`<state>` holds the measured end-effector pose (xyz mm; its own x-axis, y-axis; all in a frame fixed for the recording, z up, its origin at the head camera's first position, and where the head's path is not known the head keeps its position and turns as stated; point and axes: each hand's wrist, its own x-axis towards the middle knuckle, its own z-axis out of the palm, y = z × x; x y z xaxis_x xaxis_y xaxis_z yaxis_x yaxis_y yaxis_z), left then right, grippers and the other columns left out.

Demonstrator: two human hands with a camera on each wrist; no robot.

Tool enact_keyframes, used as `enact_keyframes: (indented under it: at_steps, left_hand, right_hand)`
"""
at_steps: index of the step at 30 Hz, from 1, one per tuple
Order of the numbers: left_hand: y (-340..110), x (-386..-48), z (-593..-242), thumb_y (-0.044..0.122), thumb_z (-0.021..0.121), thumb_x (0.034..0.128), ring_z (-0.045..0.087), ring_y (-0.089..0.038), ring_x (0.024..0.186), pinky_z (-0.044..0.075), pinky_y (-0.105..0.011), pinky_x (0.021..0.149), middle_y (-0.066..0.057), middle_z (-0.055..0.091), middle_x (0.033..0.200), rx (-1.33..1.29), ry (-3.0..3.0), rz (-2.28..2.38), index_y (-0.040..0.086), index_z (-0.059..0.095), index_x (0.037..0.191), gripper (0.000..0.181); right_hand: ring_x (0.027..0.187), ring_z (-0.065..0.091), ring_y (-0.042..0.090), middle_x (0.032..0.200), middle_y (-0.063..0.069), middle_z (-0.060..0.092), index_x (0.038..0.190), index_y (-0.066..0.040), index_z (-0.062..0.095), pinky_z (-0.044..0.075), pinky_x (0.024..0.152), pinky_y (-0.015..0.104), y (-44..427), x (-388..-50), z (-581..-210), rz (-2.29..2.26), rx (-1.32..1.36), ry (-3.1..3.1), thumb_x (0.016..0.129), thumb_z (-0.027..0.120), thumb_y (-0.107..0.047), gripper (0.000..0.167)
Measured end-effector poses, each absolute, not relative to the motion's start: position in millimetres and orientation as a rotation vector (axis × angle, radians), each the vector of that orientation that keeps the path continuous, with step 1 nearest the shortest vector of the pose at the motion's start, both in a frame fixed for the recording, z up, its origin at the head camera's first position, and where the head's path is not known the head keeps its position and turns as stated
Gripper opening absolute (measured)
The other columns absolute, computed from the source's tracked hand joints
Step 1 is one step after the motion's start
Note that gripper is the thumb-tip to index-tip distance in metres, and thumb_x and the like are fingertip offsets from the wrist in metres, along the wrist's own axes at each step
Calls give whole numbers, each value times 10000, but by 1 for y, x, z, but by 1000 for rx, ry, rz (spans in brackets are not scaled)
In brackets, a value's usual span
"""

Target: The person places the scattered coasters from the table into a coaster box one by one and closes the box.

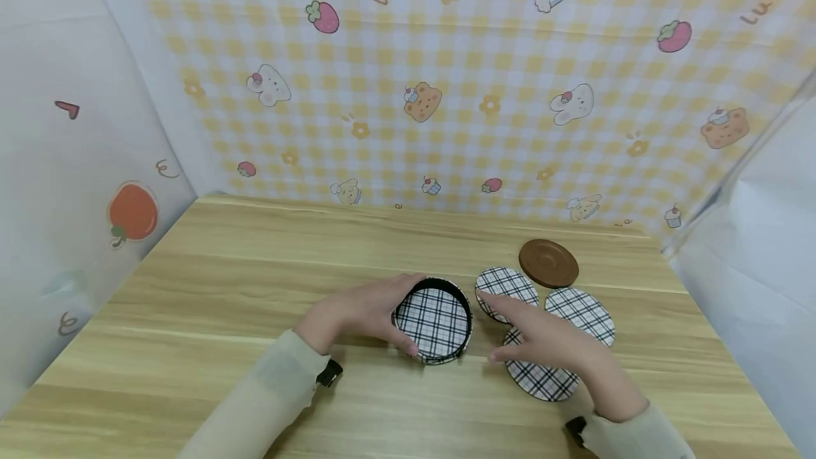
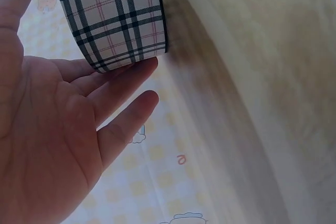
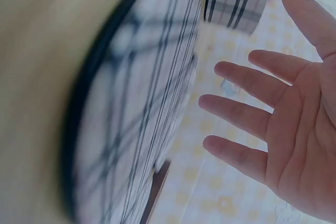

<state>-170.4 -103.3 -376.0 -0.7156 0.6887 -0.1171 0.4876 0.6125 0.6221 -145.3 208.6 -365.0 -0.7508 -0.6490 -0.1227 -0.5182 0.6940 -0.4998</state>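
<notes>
My left hand grips a round plaid coaster holder from its left side, thumb at the near rim and fingers at the far side. The holder stands upright on the table, and a plaid disc shows inside its black inner wall. In the left wrist view the fingers touch the holder's plaid side. My right hand hovers over the plaid coasters with its fingers spread and holds nothing. One coaster lies left of it, another behind it, and a third partly beneath it.
A brown round disc lies behind the coasters. Wood-grain table surrounds everything. A yellow checked cloth hangs along the back, and pale sheets stand at both sides.
</notes>
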Motion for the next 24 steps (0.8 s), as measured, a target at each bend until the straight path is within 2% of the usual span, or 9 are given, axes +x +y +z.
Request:
enact_keyframes:
  at_steps: [10,21,24]
  left_hand:
    - [-104,-171,-378,554,867,656,489,-194,1334,423,-439,1120,-14,453,1508,942,2493,809,197,236,1569,1165]
    - [-103,-171,-377,520,876,665,492,-186,1327,424,-429,1120,-14,456,1502,954,2470,853,209,239,1564,1145]
    - [-103,-171,-377,514,877,666,492,-184,1326,422,-424,1121,-11,456,1499,959,2464,853,214,242,1561,1137]
  right_hand:
    - [1365,449,443,1497,195,480,1476,-1,429,370,1094,610,251,-134,-362,-559,-894,2702,803,786,-419,870]
    - [1347,446,480,1469,215,503,1437,-10,485,374,1068,642,271,-126,-370,-472,-918,2763,721,839,-414,895]
    - [1350,435,491,1477,226,490,1438,-29,488,374,1062,653,274,-124,-374,-457,-902,2768,705,835,-457,918]
